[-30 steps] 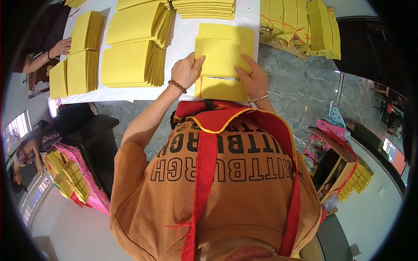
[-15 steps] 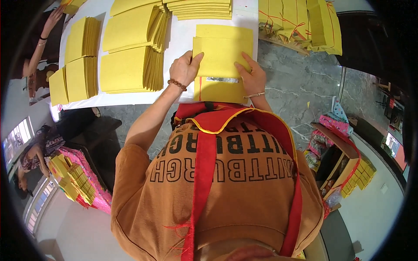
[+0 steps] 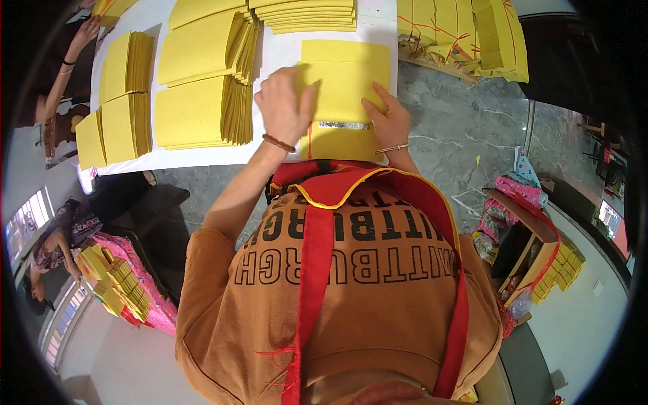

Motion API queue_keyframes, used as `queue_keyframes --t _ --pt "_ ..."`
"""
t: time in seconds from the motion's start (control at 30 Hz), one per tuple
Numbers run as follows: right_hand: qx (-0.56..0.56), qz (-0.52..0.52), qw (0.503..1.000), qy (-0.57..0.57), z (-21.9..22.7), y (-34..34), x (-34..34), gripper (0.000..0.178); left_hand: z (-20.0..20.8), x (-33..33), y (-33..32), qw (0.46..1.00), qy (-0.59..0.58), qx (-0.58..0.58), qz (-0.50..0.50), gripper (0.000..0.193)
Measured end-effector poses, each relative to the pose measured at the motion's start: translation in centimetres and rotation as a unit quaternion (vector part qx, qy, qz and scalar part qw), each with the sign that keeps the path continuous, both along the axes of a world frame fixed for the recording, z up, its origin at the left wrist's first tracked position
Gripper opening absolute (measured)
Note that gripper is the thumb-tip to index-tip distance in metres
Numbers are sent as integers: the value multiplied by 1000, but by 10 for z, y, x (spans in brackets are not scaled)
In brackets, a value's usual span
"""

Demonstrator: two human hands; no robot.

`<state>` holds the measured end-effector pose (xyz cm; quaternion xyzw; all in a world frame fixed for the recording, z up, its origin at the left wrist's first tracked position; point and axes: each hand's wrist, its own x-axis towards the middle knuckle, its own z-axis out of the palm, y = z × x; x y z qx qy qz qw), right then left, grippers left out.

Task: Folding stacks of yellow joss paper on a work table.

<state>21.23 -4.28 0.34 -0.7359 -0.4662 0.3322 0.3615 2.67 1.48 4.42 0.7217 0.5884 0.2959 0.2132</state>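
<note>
Yellow folded paper lies in front of me near the table's front edge, with a silver strip and a thin red line across its lower part. My left hand is over its left edge, thumb apart from the loosely bent fingers, and holds nothing that I can see. At the right edge, my right hand rests with thumb and forefinger spread on the paper; its other fingers are partly hidden. Left of my hands stands a thick stack of folded yellow paper.
More yellow stacks line the left of the white-covered table, and another stack is at its far side. Tied yellow bundles stand beyond the right edge. At far left, another person's arm reaches toward yellow paper.
My left hand has lifted off the paper's left edge, its fingers now raised and blurred slightly. The top sheet has settled lower over the silver strip's edge. My right hand stays nearly in place.
</note>
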Motion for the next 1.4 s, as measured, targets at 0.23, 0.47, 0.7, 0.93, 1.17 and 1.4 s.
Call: queue_keyframes --t 0.23,0.47,0.7,0.93,1.17,1.4 --pt "45 -3 999 7 -8 0 -2 41 -30 34 -13 958 139 102 -231 46" --pt "86 12 983 -162 17 -6 -9 42 -43 34 -14 944 194 108 -243 48" --pt "231 262 892 -288 3 5 -42 51 -37 33 -13 947 168 48 -269 51" --pt "131 183 962 -153 -9 7 -45 60 -42 13 3 957 -197 -50 -208 42" --pt "77 231 894 -377 -18 7 -53 61 -44 0 8 950 170 84 -248 58" --pt "34 237 892 -383 -5 3 -27 71 -44 -5 6 952 141 46 -267 65"
